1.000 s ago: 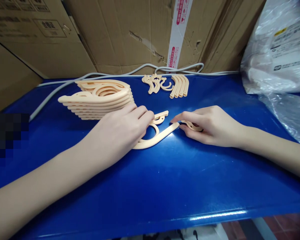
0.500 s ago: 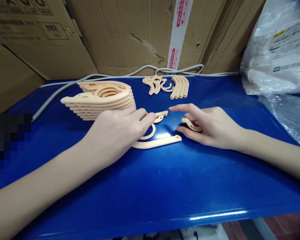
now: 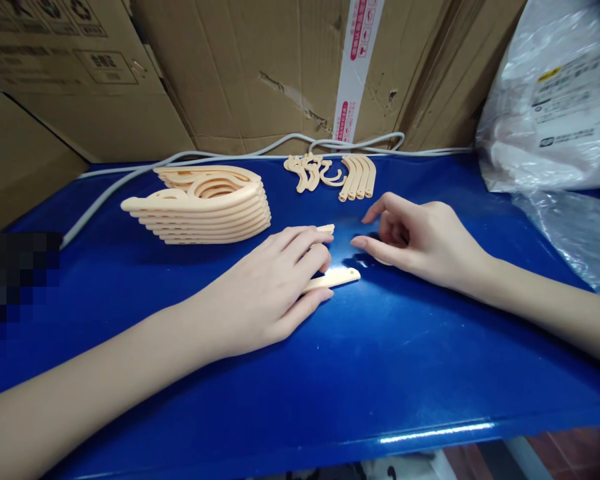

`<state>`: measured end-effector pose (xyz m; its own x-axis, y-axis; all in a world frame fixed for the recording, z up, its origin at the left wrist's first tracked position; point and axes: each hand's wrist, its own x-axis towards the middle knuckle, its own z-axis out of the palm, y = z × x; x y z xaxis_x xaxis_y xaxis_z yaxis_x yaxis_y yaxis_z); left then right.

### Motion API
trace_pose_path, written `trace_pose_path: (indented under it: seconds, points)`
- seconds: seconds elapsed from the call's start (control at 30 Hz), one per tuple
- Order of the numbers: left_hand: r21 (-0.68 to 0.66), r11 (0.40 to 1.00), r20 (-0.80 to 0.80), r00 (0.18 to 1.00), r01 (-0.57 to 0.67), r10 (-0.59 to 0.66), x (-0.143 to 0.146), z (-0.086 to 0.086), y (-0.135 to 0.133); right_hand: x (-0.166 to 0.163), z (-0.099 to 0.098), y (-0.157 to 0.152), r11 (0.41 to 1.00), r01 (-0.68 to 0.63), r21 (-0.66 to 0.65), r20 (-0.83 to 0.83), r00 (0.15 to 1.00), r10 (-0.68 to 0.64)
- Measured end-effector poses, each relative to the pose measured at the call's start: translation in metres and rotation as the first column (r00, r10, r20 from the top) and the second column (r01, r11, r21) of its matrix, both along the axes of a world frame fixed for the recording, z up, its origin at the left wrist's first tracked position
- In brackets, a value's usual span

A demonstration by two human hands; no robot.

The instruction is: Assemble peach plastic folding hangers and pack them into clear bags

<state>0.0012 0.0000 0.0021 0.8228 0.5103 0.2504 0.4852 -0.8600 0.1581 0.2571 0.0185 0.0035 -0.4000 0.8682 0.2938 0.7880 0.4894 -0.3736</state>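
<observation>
My left hand [image 3: 280, 283] is closed over a cream plastic hanger arm [image 3: 341, 279], thumb on its near side and fingers on its far side. The holed end of the arm sticks out to the right. Past those fingers shows the tip of another cream hanger piece [image 3: 326, 229]; the rest is hidden beneath the hand. To the right, my right hand [image 3: 415, 233] hovers low over the table with thumb and forefinger apart and the other fingers curled. Below its thumb a thin sliver of a cream piece [image 3: 381, 261] shows, mostly hidden.
A stack of cream hangers [image 3: 205, 210] stands at the back left. Several small hook pieces [image 3: 307, 172] and curved hanger arms [image 3: 359, 177] lie along the back of the blue table [image 3: 330, 393]. A white cable [image 3: 180, 157], cardboard boxes [image 3: 260, 47] and a plastic bag [image 3: 545, 113] border it.
My left hand has shifted right and closed its thumb and fingers around the hanger arm, covering the round piece. My right hand has turned a little, and the hook piece by it is now mostly hidden.
</observation>
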Motion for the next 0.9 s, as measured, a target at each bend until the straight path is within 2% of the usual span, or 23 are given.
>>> trace_pose_path:
  seconds: [0.2,0.43,0.63,0.77,0.83,0.9]
  points:
    - [-0.074,0.997,-0.021,1.0,-0.021,0.019,0.001,0.001,-0.001,0.0,0.006,0.0,1.0,-0.005,-0.011,0.09,0.996,0.006]
    - [-0.1,0.994,0.03,0.999,-0.042,0.045,0.001,-0.003,-0.001,0.003,0.012,0.003,0.992,-0.1,-0.078,0.066,0.992,0.105]
    - [-0.116,0.992,0.025,0.998,-0.051,0.054,0.0,-0.004,0.0,0.01,0.021,0.006,0.955,-0.204,-0.217,0.123,0.965,0.234]
    - [-0.111,0.992,0.082,0.995,-0.053,0.062,-0.001,-0.007,0.002,0.015,0.023,0.008,0.911,-0.296,-0.289,0.111,0.934,0.338]
    - [-0.124,0.991,0.082,0.994,-0.057,0.068,0.0,-0.008,0.002,0.015,0.022,0.008,0.896,-0.331,-0.296,0.078,0.927,0.368]
    - [-0.131,0.989,0.085,0.993,-0.067,0.079,0.0,-0.008,0.002,0.014,0.021,0.007,0.897,-0.365,-0.249,0.062,0.918,0.391]
